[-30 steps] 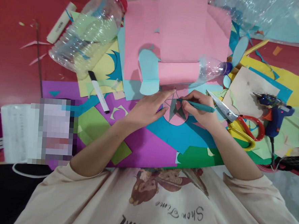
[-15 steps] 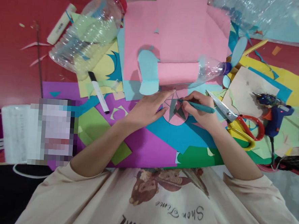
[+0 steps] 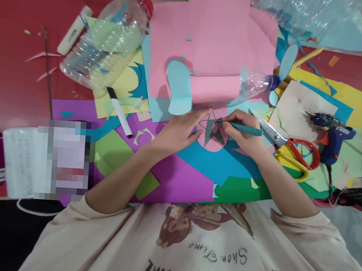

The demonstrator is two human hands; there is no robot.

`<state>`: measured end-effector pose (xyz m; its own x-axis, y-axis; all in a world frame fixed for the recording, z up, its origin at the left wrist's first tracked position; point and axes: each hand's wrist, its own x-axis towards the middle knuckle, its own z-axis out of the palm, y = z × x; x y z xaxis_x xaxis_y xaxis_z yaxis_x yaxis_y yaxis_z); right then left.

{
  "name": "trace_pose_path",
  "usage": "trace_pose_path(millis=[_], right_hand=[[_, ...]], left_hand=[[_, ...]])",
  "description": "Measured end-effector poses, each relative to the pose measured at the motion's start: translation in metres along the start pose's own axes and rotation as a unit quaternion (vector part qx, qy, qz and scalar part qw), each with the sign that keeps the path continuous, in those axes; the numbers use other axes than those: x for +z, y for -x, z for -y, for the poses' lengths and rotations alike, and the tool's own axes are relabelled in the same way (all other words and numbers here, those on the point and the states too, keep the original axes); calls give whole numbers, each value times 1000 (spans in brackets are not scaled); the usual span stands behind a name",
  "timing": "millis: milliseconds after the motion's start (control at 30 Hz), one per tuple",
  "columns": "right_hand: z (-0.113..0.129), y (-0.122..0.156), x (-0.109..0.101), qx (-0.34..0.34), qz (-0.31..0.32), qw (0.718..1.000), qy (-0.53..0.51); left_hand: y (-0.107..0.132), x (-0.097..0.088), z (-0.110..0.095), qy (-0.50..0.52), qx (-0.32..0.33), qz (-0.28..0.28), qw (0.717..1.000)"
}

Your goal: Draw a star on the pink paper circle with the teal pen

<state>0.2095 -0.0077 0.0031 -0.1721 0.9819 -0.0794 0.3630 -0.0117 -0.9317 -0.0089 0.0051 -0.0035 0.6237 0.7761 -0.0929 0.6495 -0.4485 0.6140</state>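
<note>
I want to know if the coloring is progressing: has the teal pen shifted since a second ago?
Barely. The teal pen in the right hand keeps its tip on the pink disc, the same gap from the scissors.

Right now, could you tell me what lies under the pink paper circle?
The pink paper circle rests on blue paper over purple paper. Both hands cover its sides, so whatever lies beneath there is hidden.

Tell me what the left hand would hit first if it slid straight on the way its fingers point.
Probably the pink paper roll inside the clear bottle: the left hand lies flat, fingers aimed up and right, just short of it. Depth is unclear.
</note>
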Motion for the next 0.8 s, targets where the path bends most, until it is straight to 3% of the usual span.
trace_pose_path(millis=[333,667,800], right_hand=[[1,-1,1,-1,-7,1000,17],[-2,2,0,-10,63,998,1],[0,0,-2,-14,17,1000,-9]], left_hand=[[0,1,0,-16,-1,2,1000],[0,0,0,-9,0,3,1000],[1,0,1,-13,4,0,1000]])
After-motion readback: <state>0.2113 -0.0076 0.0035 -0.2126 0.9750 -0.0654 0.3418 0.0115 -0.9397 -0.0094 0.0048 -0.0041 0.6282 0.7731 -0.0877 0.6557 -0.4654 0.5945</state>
